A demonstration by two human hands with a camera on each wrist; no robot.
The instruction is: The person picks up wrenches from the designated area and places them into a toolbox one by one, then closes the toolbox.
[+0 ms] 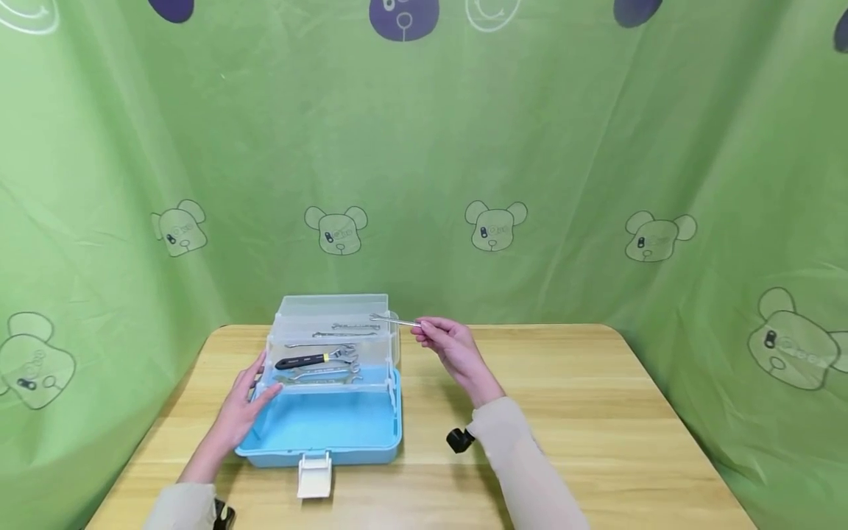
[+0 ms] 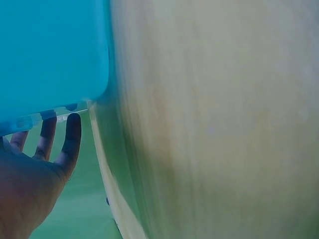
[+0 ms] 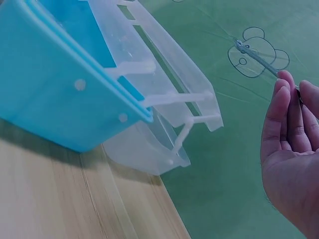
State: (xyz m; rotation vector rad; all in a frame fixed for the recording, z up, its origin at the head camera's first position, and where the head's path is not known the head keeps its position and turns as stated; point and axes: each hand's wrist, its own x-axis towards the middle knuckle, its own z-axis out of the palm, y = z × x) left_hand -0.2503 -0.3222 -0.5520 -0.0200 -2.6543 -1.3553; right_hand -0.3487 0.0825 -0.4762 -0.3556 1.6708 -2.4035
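My right hand [image 1: 453,353] pinches a slim silver wrench [image 1: 396,321] between thumb and fingertips, just right of the upper tray. Its end also shows in the right wrist view, where the wrench [image 3: 256,57] points up and left. My left hand [image 1: 238,412] rests against the left side of the toolbox's clear trays, fingers spread and fairly straight; the left wrist view shows the fingers [image 2: 73,139] at the tray edge. On the lower tray lie an adjustable wrench [image 1: 311,361] with a black handle and several silver wrenches [image 1: 324,380]. More small wrenches [image 1: 344,335] lie on a higher tray.
The light-blue toolbox [image 1: 318,458] stands with its clear trays [image 1: 334,305] folded out toward the back. A white latch [image 1: 314,477] hangs at its front. The wooden table [image 1: 563,412] extends to the right. A green curtain [image 1: 424,147] hangs behind.
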